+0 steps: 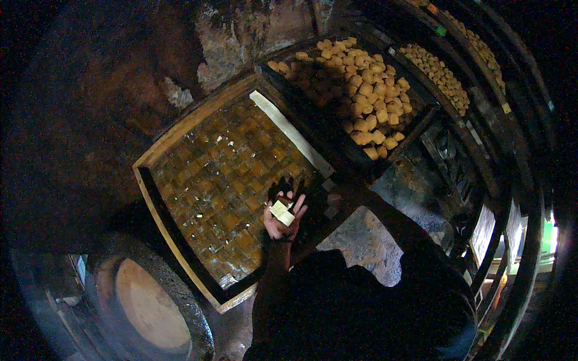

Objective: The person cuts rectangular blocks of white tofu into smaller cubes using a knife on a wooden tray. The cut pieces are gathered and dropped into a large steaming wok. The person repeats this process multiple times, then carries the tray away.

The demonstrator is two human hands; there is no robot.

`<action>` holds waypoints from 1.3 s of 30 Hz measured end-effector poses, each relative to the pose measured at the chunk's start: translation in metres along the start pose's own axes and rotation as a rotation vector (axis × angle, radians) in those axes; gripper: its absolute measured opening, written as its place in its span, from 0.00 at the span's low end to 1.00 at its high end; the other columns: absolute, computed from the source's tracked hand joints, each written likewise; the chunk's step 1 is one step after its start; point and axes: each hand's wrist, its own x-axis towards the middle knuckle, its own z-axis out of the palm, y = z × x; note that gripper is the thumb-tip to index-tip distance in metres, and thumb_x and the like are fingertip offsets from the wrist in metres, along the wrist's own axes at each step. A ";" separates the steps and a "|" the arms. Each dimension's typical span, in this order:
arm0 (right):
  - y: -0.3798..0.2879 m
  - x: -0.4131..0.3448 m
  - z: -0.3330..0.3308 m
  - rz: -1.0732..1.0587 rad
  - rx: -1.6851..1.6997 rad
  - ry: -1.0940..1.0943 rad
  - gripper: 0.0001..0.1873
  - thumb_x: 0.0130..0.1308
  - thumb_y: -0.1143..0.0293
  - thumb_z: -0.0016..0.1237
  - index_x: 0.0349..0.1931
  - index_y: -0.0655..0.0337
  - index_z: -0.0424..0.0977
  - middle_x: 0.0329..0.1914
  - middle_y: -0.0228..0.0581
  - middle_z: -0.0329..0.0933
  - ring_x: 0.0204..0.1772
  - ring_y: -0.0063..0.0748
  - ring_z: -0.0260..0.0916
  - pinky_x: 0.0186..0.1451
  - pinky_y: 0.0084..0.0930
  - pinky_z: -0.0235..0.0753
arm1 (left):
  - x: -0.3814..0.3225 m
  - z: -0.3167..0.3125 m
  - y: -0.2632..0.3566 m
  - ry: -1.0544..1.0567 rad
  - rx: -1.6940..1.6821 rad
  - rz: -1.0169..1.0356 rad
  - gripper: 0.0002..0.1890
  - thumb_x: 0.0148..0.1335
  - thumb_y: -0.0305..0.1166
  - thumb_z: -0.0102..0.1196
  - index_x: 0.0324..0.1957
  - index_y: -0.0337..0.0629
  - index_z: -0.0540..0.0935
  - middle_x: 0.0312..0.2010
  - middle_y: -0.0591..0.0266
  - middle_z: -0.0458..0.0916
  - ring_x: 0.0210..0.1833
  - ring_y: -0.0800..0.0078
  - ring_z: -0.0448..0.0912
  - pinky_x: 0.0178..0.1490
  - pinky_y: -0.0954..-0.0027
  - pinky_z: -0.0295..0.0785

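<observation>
My left hand [282, 221] is palm up over the near right part of a shallow wooden-framed tray [216, 180] lined with woven matting. On its palm rest two pale, flat, squarish pieces that look like tofu [282, 213], one overlapping the other. A long white strip of similar material [289, 128] lies along the tray's right side. White crumbs are scattered over the weave. My right forearm [384, 212] reaches toward the tray's right corner as a dark shape. Deep shadow there hides my right hand, so its grip is unclear.
Beyond the tray's right side, a dark tray holds many golden-brown fried-looking cubes [372, 99]. More cubes [435, 74] fill trays farther right. A large round vessel with tan contents [151, 302] stands at the lower left. A rough, stained wall surface [253, 36] borders the far side.
</observation>
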 end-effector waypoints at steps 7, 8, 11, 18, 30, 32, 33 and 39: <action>-0.011 0.002 0.018 -0.005 -0.037 -0.046 0.20 0.53 0.75 0.48 0.50 0.59 0.66 0.42 0.39 0.71 0.46 0.36 0.70 0.44 0.33 0.75 | -0.004 0.002 0.003 0.060 0.086 0.044 0.21 0.59 0.49 0.42 0.48 0.47 0.71 0.49 0.58 0.72 0.61 0.43 0.60 0.57 0.44 0.62; -0.013 0.002 0.020 -0.002 -0.056 -0.055 0.21 0.53 0.75 0.48 0.50 0.59 0.66 0.42 0.39 0.71 0.46 0.36 0.70 0.44 0.33 0.75 | -0.005 0.002 0.004 0.077 0.101 0.060 0.21 0.59 0.49 0.43 0.48 0.47 0.71 0.49 0.59 0.72 0.61 0.44 0.61 0.57 0.44 0.62; -0.017 0.004 0.022 0.002 -0.037 -0.083 0.21 0.53 0.75 0.48 0.50 0.59 0.66 0.42 0.39 0.71 0.46 0.36 0.70 0.43 0.33 0.76 | -0.007 0.002 0.006 0.081 0.120 0.066 0.20 0.60 0.48 0.41 0.48 0.47 0.71 0.49 0.60 0.72 0.60 0.43 0.62 0.57 0.43 0.62; -0.048 0.023 0.039 0.031 0.002 -0.193 0.21 0.52 0.76 0.49 0.50 0.59 0.66 0.42 0.39 0.70 0.45 0.36 0.70 0.43 0.33 0.76 | -0.002 -0.009 -0.001 0.203 0.134 0.014 0.24 0.64 0.49 0.35 0.55 0.46 0.65 0.54 0.54 0.67 0.59 0.43 0.62 0.54 0.44 0.65; -0.037 -0.024 0.057 0.102 -0.122 0.021 0.22 0.51 0.76 0.49 0.50 0.58 0.66 0.42 0.39 0.70 0.45 0.36 0.70 0.42 0.34 0.77 | -0.006 -0.033 0.011 -0.153 -0.093 -0.065 0.22 0.62 0.43 0.42 0.56 0.47 0.66 0.60 0.49 0.60 0.61 0.40 0.60 0.54 0.40 0.66; -0.038 -0.025 0.062 0.106 -0.128 0.028 0.22 0.51 0.76 0.49 0.50 0.58 0.66 0.42 0.39 0.70 0.45 0.36 0.70 0.42 0.34 0.77 | -0.006 -0.034 0.013 -0.126 -0.168 -0.103 0.21 0.62 0.42 0.42 0.56 0.48 0.66 0.60 0.49 0.60 0.61 0.40 0.60 0.54 0.40 0.66; -0.038 -0.024 0.062 0.108 -0.131 0.025 0.23 0.51 0.76 0.49 0.50 0.58 0.66 0.42 0.39 0.70 0.45 0.36 0.70 0.42 0.34 0.77 | -0.007 -0.033 0.014 -0.092 -0.124 -0.094 0.21 0.62 0.42 0.42 0.56 0.48 0.67 0.60 0.49 0.60 0.61 0.40 0.60 0.54 0.41 0.66; -0.027 -0.010 0.036 0.146 0.030 0.013 0.23 0.50 0.76 0.50 0.50 0.58 0.66 0.42 0.39 0.70 0.45 0.36 0.70 0.42 0.34 0.77 | -0.016 -0.033 0.020 -0.142 -0.026 -0.036 0.21 0.62 0.41 0.42 0.56 0.49 0.68 0.61 0.48 0.59 0.61 0.41 0.60 0.55 0.41 0.65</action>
